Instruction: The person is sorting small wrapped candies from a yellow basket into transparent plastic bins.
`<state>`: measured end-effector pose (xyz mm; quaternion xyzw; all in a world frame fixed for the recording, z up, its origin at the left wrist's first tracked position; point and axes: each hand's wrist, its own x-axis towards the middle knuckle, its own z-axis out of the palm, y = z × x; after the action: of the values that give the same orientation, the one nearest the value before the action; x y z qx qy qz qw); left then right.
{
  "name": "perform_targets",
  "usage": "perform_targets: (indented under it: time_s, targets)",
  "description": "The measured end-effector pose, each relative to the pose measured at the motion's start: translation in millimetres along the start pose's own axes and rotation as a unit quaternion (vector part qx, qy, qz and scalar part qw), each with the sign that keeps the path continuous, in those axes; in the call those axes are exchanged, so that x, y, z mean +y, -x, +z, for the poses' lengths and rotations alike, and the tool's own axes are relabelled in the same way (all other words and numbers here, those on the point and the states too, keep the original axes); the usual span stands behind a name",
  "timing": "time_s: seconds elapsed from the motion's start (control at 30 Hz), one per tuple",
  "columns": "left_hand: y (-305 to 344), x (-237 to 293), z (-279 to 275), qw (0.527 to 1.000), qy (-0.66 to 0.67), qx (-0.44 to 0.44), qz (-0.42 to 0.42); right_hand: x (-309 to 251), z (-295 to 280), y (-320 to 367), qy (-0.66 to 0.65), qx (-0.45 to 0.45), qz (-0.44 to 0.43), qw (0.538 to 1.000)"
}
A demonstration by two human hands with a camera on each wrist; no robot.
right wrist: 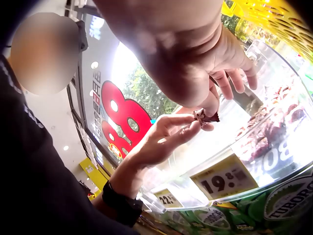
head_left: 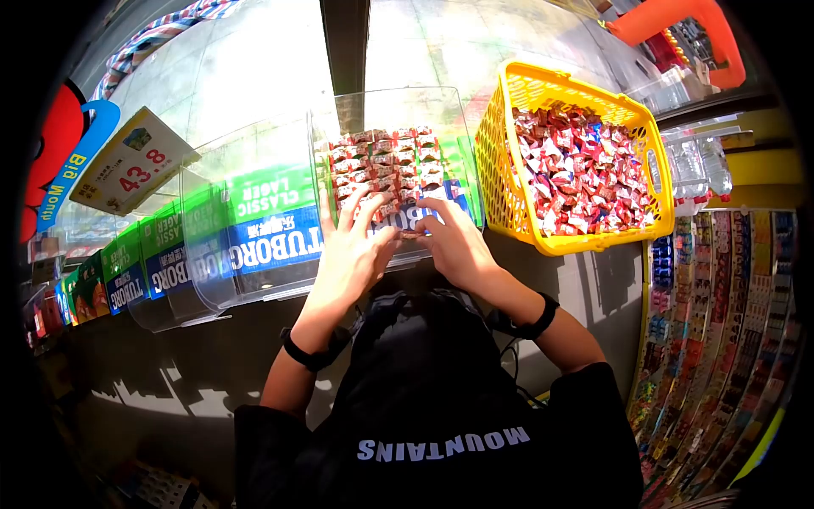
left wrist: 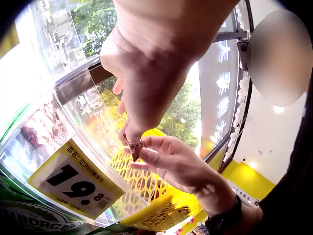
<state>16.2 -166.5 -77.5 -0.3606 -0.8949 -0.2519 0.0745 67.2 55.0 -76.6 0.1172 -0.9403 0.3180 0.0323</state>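
Observation:
A small wrapped candy point(head_left: 410, 234) with a brown and red wrapper is pinched between both hands, over the front edge of a clear plastic bin point(head_left: 441, 106). My left hand point(head_left: 352, 242) grips one end of it with thumb and fingertip, its other fingers spread over the bin. From the other side my right hand point(head_left: 458, 246) pinches it too. Both wrist views show the candy point(left wrist: 135, 148) point(right wrist: 207, 117) between the meeting fingertips. Inside the bin, similar candies point(head_left: 381, 159) lie in neat rows, partly hidden by the left fingers.
Right of the bin stands a yellow basket point(head_left: 585, 244) heaped with loose candies point(head_left: 585, 174). Other clear bins point(head_left: 203, 280) line up on the left, with green and blue beer cartons point(head_left: 271, 233) showing. A price card point(left wrist: 76, 178) hangs at the bin's front. Packed shelves point(head_left: 721, 322) stand far right.

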Motion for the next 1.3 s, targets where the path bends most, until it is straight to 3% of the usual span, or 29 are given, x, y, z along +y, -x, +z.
perform_targets:
  time_s: [0.23,0.33,0.57,0.73,0.87,1.3]
  targets:
    - [-6.5,-5.4,5.1,0.999,0.003,0.041,-0.010,1.4,-4.2,-11.1,0.053,0.015,-0.043,0.998]
    - [-8.2,0.6,8.5,0.997,0.000,0.046,-0.058,-6.7,-6.0,-16.3,0.054,0.048,-0.047,0.996]
    - [-13.7,3.0,15.2,0.998,-0.014,0.027,-0.062,5.3,7.3,-23.6,0.079,0.082,-0.092,0.989]
    - [-14.1,-6.4,0.6,0.997,-0.058,0.025,-0.041,9.9,15.4,-29.8,0.110,0.065,-0.069,0.989]
    - [-13.7,-33.0,-5.5,0.988,-0.112,0.051,-0.091,32.0,31.4,-33.3,0.228,0.040,-0.056,0.971]
    - [-11.6,-45.4,8.7,0.991,-0.060,0.057,-0.102,48.4,59.6,-55.4,0.326,-0.035,0.010,0.945]
